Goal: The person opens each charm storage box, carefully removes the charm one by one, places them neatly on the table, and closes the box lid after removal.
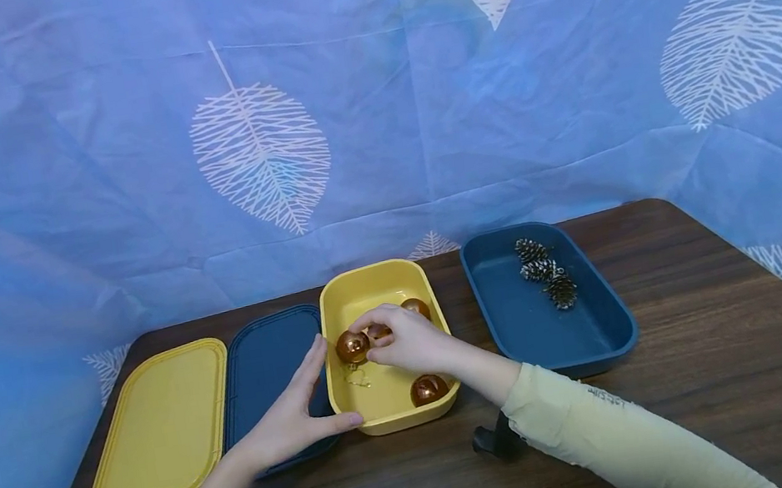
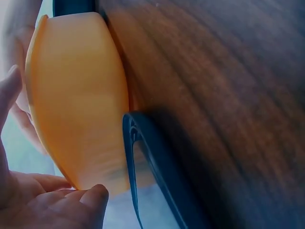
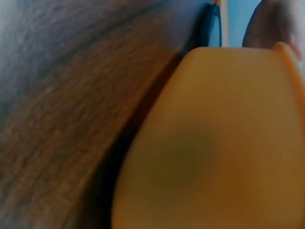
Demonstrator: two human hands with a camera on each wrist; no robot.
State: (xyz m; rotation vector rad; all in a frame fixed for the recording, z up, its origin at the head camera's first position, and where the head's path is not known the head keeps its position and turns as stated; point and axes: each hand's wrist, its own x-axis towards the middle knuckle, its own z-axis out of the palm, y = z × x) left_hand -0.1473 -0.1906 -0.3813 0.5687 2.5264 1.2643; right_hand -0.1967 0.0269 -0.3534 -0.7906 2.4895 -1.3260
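At the yellow tray (image 1: 398,422), the right hand (image 1: 411,337) pinches one ball (image 1: 352,347) (another ball (image 1: 377,333) partly hidden), left hand (image 1: 292,423) spread.

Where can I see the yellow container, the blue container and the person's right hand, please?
Yellow container (image 1: 390,381): head view, on its bare inner floor.
Blue container (image 1: 551,330): head view, on its bare inner floor.
Right hand (image 1: 415,340): head view, on the back of the hand.
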